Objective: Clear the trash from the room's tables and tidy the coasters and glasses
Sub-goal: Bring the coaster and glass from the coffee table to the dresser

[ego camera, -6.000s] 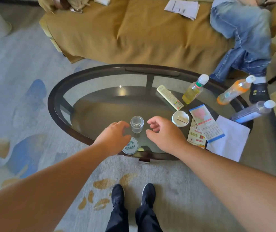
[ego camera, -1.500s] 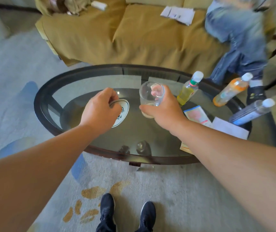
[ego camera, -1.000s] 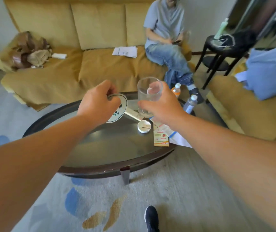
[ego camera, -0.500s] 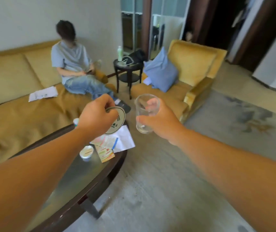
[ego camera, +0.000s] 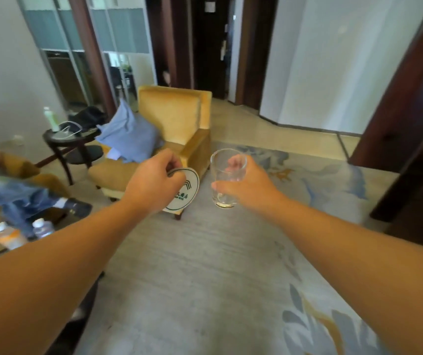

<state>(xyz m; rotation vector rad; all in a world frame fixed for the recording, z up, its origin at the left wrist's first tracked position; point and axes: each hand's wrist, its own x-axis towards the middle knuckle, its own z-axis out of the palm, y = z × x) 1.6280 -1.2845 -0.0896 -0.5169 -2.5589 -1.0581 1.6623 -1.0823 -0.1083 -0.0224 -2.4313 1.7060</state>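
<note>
Fingers of the left hand (ego camera: 154,184) pinch a round white coaster (ego camera: 185,192) on edge, while the right hand (ego camera: 246,187) grips a clear glass (ego camera: 227,179) upright beside it. Both are carried above the carpet (ego camera: 205,290), near a yellow armchair (ego camera: 174,119).

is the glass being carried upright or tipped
Upright, near enough: the glass in the right hand has its rim on top and its base below. Whether liquid remains, cannot tell.

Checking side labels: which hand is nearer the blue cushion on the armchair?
Left. The left hand, holding the coaster, appears just below-right of the blue cushion; the right hand, holding the glass, is farther right.
</note>
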